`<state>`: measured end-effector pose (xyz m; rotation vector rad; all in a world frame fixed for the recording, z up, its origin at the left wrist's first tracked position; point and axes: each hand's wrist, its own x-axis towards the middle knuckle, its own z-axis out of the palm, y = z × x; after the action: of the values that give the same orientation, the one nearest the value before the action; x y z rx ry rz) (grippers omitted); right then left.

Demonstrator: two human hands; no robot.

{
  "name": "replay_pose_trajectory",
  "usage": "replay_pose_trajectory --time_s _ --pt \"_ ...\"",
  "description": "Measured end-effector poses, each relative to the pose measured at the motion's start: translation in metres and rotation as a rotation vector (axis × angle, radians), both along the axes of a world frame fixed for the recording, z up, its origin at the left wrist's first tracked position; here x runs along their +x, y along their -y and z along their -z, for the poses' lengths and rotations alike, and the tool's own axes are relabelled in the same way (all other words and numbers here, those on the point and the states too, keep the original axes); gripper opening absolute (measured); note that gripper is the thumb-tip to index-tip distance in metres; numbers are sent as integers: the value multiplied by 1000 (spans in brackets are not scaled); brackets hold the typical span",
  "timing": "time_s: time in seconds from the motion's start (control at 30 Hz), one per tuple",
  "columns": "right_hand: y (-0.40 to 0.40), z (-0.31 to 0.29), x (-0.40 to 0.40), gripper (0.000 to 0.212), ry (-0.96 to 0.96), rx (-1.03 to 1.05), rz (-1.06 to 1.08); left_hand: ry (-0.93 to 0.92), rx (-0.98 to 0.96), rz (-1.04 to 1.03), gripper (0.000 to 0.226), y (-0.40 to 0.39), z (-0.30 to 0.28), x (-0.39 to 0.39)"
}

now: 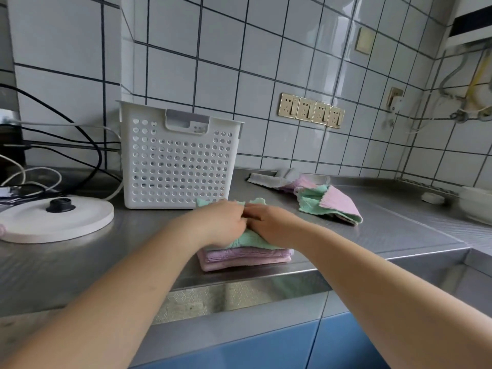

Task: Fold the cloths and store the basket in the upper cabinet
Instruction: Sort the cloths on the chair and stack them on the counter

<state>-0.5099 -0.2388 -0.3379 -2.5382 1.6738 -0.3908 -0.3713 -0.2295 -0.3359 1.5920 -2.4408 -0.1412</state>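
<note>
Head view: both hands' fingers [241,209] pinch green cloth [247,239] atop stack [245,258].

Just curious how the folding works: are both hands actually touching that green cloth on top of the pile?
Touching. The head view shows the left hand and right hand both lying on the green cloth, with no gap.

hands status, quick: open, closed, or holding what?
Left hand: fingers curled, gripping the green cloth atop the folded stack.
Right hand: fingers curled on the same green cloth.
</note>
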Motion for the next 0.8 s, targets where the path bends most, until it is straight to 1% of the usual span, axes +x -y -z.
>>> replay_pose_trajectory --time_s 0.07,0.17,0.23,0.33,0.4,0.47,0.53,0.6,0.67,0.73,0.8 --pt "2 8 -5 41 21 55 -10 38 42 -3 48 1 7 1" --pt "9 18 -15 48 66 112 64 119 74 -70 63 0 15 8" --pt "12 22 -18 54 73 137 102 119 96 -110 69 1 18 11" --pt "16 26 -20 58 77 149 127 92 108 -121 72 3 21 13" --pt "16 28 -20 58 86 124 137 84 114 -111 71 1 21 13" --pt "6 27 -20 52 170 -14 142 59 81 -106 68 -3 20 12" --pt "-9 26 -23 39 379 -214 155 -43 -28 -105 60 -9 16 11" --pt "-28 26 -32 27 566 -338 153 -217 -190 -51 44 -17 10 4" --pt "-45 29 -44 17 662 -394 124 -429 -310 52 31 -27 2 -8" --pt "-70 34 -69 9 735 -421 140 -575 -365 167 25 -43 0 -32" --pt "-100 38 -97 14 762 -448 179 -651 -388 258 22 -58 2 -58"
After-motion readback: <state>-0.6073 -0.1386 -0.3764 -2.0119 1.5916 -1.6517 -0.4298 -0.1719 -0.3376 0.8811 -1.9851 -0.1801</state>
